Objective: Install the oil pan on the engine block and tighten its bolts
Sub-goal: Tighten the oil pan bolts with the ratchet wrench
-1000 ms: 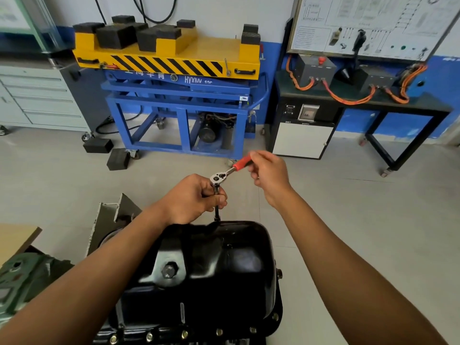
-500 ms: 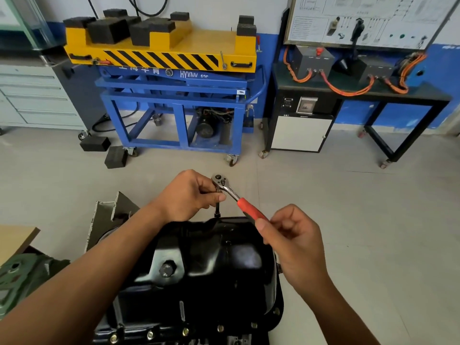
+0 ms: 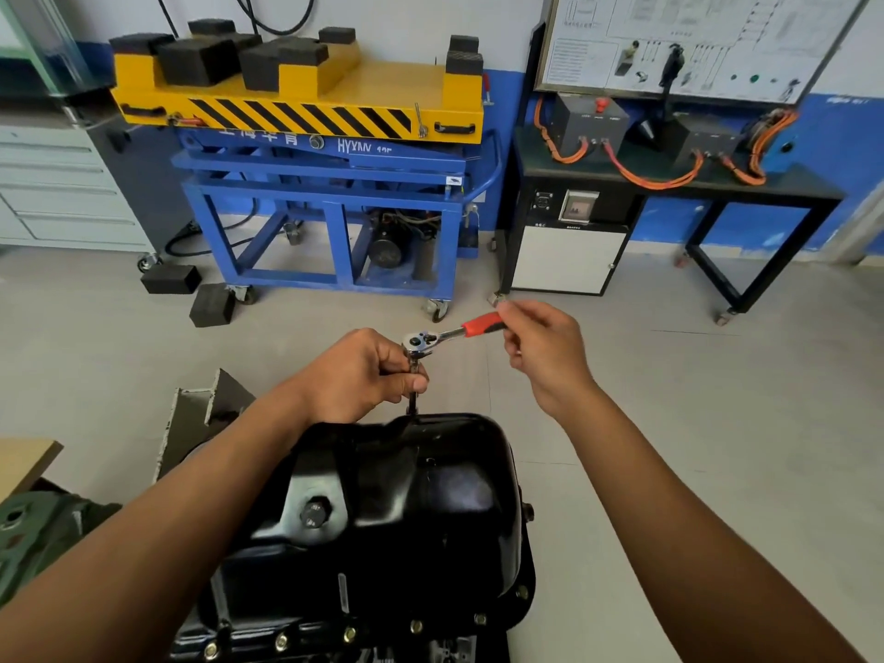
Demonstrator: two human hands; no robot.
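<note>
My left hand (image 3: 363,375) has its fingers curled round the extension bar (image 3: 412,401), pinching it right under the ratchet head. From that hand the bar drops straight down to the far edge of the oil pan (image 3: 430,495). The tip goes behind the rim there, so I can't see what it's sitting on. My right hand (image 3: 540,346) is off to the right of the left one and a touch farther from me, gripping the end of the red handle with thumb and fingertips. The ratchet (image 3: 452,333) bridges the two hands, chrome head over my left fingers and handle angling out to the right. The oil pan is the glossy black thing just below both hands, between my forearms, sump side up, with the drain plug (image 3: 313,514) down under my left forearm. A row of brassy flange bolts (image 3: 416,626) runs along the edge nearest me, well below either hand. Way past my left hand there's a blue and yellow lift cart (image 3: 335,184) on the floor, and past my right hand a black surface (image 3: 813,184) with orange cables (image 3: 641,177) on it.
</note>
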